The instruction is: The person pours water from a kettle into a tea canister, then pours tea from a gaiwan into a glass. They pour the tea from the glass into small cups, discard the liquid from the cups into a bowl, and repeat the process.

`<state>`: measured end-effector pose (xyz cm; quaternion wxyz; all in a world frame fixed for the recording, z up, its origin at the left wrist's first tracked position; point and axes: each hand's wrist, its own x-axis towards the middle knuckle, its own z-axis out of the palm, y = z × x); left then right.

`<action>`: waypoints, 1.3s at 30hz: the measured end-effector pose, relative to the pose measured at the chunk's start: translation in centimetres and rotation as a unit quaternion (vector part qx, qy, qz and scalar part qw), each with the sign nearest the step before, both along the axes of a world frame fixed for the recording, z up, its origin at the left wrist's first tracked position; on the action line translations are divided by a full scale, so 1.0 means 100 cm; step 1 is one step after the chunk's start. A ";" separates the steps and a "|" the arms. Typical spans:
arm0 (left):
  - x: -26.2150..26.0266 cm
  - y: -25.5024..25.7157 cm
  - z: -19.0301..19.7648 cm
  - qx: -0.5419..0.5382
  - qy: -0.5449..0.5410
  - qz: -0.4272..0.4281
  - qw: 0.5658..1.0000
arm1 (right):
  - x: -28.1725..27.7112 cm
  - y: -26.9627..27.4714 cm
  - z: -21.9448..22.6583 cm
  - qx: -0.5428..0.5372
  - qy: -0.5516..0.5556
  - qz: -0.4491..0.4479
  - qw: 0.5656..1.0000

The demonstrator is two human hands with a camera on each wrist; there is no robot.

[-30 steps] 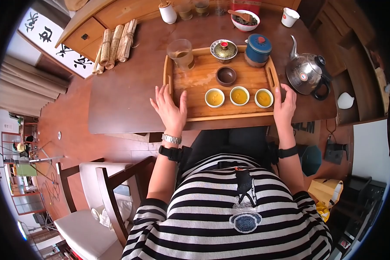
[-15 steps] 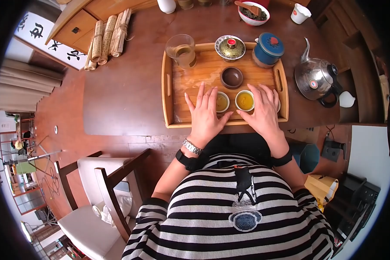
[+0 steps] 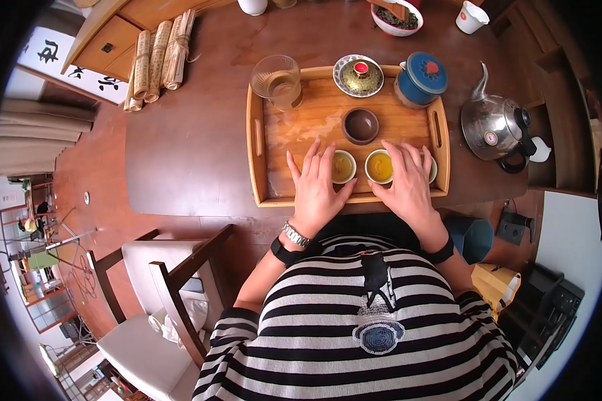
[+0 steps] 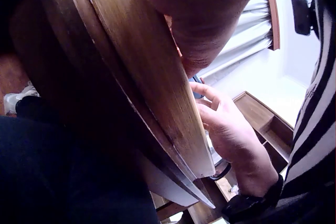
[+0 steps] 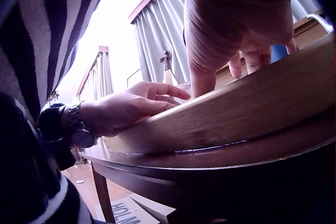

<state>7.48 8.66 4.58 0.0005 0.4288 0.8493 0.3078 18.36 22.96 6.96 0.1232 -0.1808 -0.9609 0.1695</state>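
Note:
On the wooden tray [image 3: 301, 199] stand small white cups of yellow tea in a row near its front edge. My left hand [image 3: 314, 194] grips the left teacup [image 3: 343, 167], index finger along its left side and thumb at its near edge. The middle teacup [image 3: 378, 166] is between the thumb and index finger of my right hand [image 3: 409, 184]. That hand covers most of the right teacup [image 3: 433, 170], leaving a sliver of rim. Behind them sit a dark brown bowl [image 3: 360, 126], a patterned lidded bowl [image 3: 360, 80], a glass [image 3: 279, 87] and a blue-lidded pot [image 3: 421, 79].
A metal kettle [image 3: 491, 127] stands right of the tray. Farther back are a bowl of dark leaves [image 3: 396, 20] and a white cup [image 3: 471, 18]. Tied bamboo rolls [image 3: 157, 63] lie at the back left. A chair [image 3: 160, 287] stands left of the person.
Both hands have moved inward from the tray's sides to the left and middle teacups. Over the last half second, they have stayed around those cups while the head view shifted slightly.

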 end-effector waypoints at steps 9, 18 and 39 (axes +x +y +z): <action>-0.001 0.000 0.003 -0.011 -0.014 -0.008 1.000 | 0.000 0.003 0.003 -0.024 -0.013 0.007 1.000; 0.000 0.000 0.003 -0.008 -0.012 -0.002 1.000 | 0.005 0.005 0.010 -0.034 -0.019 0.003 0.999; 0.001 0.000 0.004 -0.032 0.008 -0.002 0.999 | 0.042 0.032 0.009 -0.018 -0.028 -0.073 0.997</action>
